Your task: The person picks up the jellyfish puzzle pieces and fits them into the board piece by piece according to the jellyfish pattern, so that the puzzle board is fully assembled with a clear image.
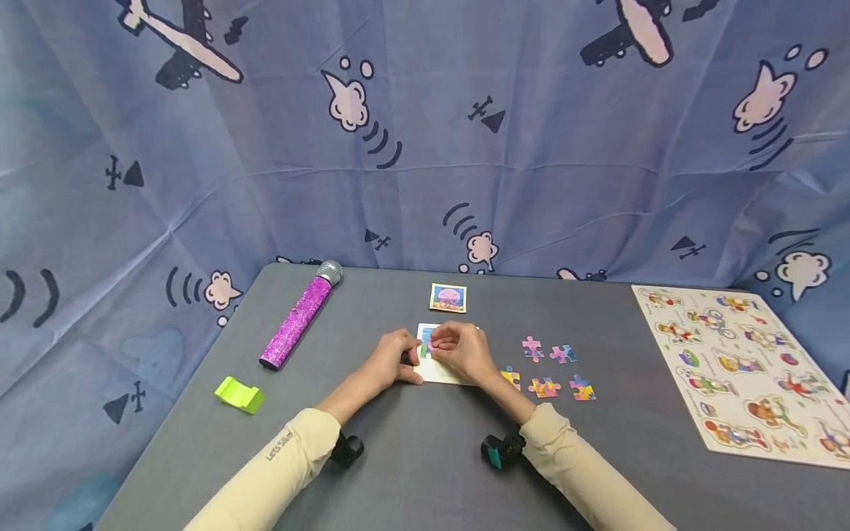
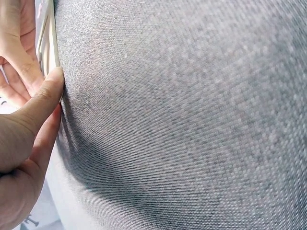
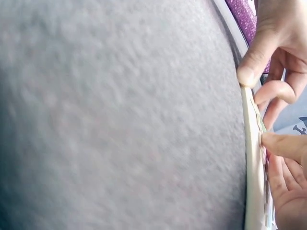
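Note:
A small pale puzzle board [image 1: 440, 374] with a blue and green section lies on the grey table between both hands. My left hand [image 1: 392, 358] holds its near left corner, the thumb [image 2: 50, 88] against the edge. Over the board my right hand [image 1: 465, 352] bends its fingers and pinches a small puzzle piece, mostly hidden by the fingertips; the right wrist view shows that thumb [image 3: 278, 143] low at the board's surface. Several loose jigsaw pieces [image 1: 545, 388] in pink, yellow and blue lie to the right. Behind the board is a small square jellyfish picture [image 1: 448, 298].
A glittery purple microphone [image 1: 296, 324] lies at the back left, with a bright green plastic piece [image 1: 240, 395] nearer the front. At the right is a large picture board [image 1: 744, 369]. A blue patterned curtain [image 1: 425, 147] hangs behind the table [image 1: 412, 457].

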